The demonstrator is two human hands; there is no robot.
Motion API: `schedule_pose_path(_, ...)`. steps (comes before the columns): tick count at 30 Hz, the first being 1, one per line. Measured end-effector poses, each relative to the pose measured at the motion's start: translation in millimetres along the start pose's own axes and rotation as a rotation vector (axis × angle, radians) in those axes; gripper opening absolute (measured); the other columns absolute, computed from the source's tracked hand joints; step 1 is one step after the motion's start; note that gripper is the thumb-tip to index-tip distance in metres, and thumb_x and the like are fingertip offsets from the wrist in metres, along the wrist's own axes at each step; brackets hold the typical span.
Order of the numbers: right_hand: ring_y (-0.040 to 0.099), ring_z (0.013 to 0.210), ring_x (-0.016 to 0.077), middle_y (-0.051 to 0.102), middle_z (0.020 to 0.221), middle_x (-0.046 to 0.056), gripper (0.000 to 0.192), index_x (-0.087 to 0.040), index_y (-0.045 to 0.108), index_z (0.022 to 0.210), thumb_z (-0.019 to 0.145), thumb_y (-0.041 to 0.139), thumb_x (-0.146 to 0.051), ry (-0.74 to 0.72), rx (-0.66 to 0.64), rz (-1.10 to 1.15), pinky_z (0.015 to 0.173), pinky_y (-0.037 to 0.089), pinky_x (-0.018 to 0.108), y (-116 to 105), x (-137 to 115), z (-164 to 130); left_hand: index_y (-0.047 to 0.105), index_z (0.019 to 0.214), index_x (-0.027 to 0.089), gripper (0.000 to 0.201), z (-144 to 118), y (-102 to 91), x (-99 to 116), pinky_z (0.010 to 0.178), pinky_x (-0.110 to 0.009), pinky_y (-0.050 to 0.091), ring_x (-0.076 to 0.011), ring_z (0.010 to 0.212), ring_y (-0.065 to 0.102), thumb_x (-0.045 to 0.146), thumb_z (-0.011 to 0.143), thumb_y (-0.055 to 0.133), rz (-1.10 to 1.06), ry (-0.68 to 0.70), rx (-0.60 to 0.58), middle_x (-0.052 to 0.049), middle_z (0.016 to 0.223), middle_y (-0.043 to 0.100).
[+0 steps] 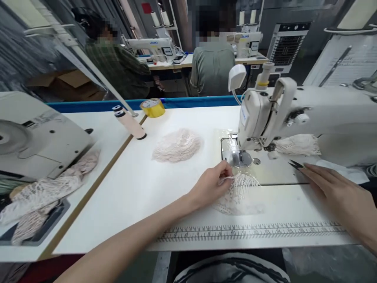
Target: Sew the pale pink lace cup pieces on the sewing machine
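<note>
My left hand (214, 182) is closed, pinching the edge of a pale lace piece (240, 198) with a fringe of fine loops. The lace lies at the front edge of the sewing machine's bed, just below the needle plate (240, 159). On the right of the bed, my right hand (335, 188) has its fingers over a pair of thread snips (295, 164), whose dark tips point left past the fingertips. The palm hides the snips' handles. The white sewing machine (321, 112) stands behind both hands.
A stack of pink lace pieces (178, 145) lies left of the machine. Beyond it are a thread cone (129, 122) and yellow tape (153, 108). More lace (288, 144) sits under the machine arm. A printed ruler (250, 232) runs along the front edge. Two people sit at machines behind.
</note>
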State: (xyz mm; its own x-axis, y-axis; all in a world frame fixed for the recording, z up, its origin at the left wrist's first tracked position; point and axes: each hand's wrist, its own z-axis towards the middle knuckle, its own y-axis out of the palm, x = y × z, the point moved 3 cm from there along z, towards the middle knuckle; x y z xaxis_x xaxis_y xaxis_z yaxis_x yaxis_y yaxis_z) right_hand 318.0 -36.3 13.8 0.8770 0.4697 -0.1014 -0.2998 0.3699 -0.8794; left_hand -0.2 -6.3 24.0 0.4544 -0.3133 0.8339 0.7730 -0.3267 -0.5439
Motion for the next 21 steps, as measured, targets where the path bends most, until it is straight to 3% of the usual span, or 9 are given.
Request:
schedule_pose_path(2, 0.062, 0.1, 0.029, 0.063, 0.119, 0.009, 0.04, -0.03, 0.054, 0.13, 0.092, 0.048, -0.019, -0.005, -0.023, 0.083, 0.057, 0.053, 0.036, -1.4, -25.3, 19.4, 0.048, 0.086, 0.019, 0.006, 1.5, 1.3, 0.9, 0.059, -0.022, 0.041, -0.0104, 0.068, 0.053, 0.014, 0.084, 0.049, -0.021, 0.006, 0.006, 0.003, 0.076, 0.057)
schedule_pose_path(3, 0.066, 0.085, 0.0236, 0.065, 0.115, 0.009, 0.037, -0.029, 0.054, 0.128, 0.092, 0.05, -0.024, -0.008, -0.055, 0.259, 0.054, 0.054, 0.032, 0.3, -39.4, 30.5, 0.048, 0.085, 0.019, 0.006, 2.0, 1.9, 2.1, 0.06, -0.022, 0.041, -0.0103, 0.069, 0.053, 0.013, 0.083, 0.049, -0.027, 0.014, 0.008, 0.002, 0.077, 0.057)
schedule_pose_path(6, 0.062, 0.052, 0.013, 0.07, 0.088, 0.004, 0.037, -0.026, 0.053, 0.125, 0.089, 0.057, -0.034, 0.107, -0.381, 0.741, 0.04, 0.049, 0.023, 18.1, -77.8, 62.8, 0.047, 0.085, 0.019, 0.007, 2.8, 2.7, 6.8, 0.062, -0.023, 0.042, -0.0104, 0.07, 0.053, 0.012, 0.083, 0.048, -0.04, 0.044, 0.006, 0.002, 0.079, 0.056)
schedule_pose_path(8, 0.058, 0.043, 0.0101, 0.069, 0.092, 0.005, 0.028, -0.022, 0.055, 0.111, 0.086, 0.059, -0.035, 0.199, -0.577, 0.933, 0.033, 0.043, 0.021, 31.3, -94.5, 80.5, 0.046, 0.085, 0.019, 0.005, 3.7, 2.2, 9.3, 0.06, -0.022, 0.04, -0.01, 0.068, 0.051, 0.014, 0.084, 0.047, -0.041, 0.052, -0.01, 0.002, 0.077, 0.055)
schedule_pose_path(10, 0.056, 0.04, 0.0107, 0.067, 0.07, 0.0, 0.015, -0.02, 0.056, 0.094, 0.087, 0.056, -0.033, 0.225, -0.702, 1.007, 0.034, 0.04, 0.02, 40.8, -101.8, 94.0, 0.045, 0.085, 0.019, 0.005, 5.6, 1.2, 9.8, 0.058, -0.022, 0.038, -0.0096, 0.064, 0.047, 0.019, 0.084, 0.05, -0.007, 0.05, -0.023, 0.003, 0.074, 0.052)
schedule_pose_path(12, 0.057, 0.043, 0.012, 0.06, 0.053, -0.004, 0.009, -0.02, 0.055, 0.086, 0.088, 0.054, -0.029, 0.227, -0.747, 1.0, 0.041, 0.045, 0.02, 45.9, -101.5, 102.6, 0.044, 0.083, 0.02, 0.013, 8.4, 0.5, 8.1, 0.055, -0.021, 0.035, -0.0089, 0.061, 0.043, 0.025, 0.083, 0.055, 0.061, 0.042, -0.016, 0.004, 0.071, 0.049)
schedule_pose_path(16, 0.061, 0.052, 0.0132, 0.061, 0.056, -0.004, 0.006, -0.021, 0.056, 0.084, 0.087, 0.056, -0.027, 0.202, -0.645, 0.936, 0.049, 0.048, 0.022, 47.5, -95.0, 106.4, 0.039, 0.076, 0.02, 0.022, 11.8, 2.1, -0.3, 0.049, -0.019, 0.027, -0.007, 0.052, 0.036, 0.03, 0.085, 0.057, 0.183, 0.04, 0.055, 0.007, 0.063, 0.045)
schedule_pose_path(21, 0.051, 0.048, 0.0097, 0.054, 0.059, -0.006, 0.009, -0.021, 0.056, 0.097, 0.089, 0.053, -0.023, -0.061, -0.291, 0.818, 0.045, 0.039, 0.021, 46.1, -96.3, 96.7, 0.037, 0.073, 0.02, 0.022, 5.1, 5.6, -5.0, 0.045, -0.017, 0.022, -0.0052, 0.043, 0.026, 0.025, 0.089, 0.051, 0.352, 0.252, 0.21, 0.01, 0.051, 0.034)
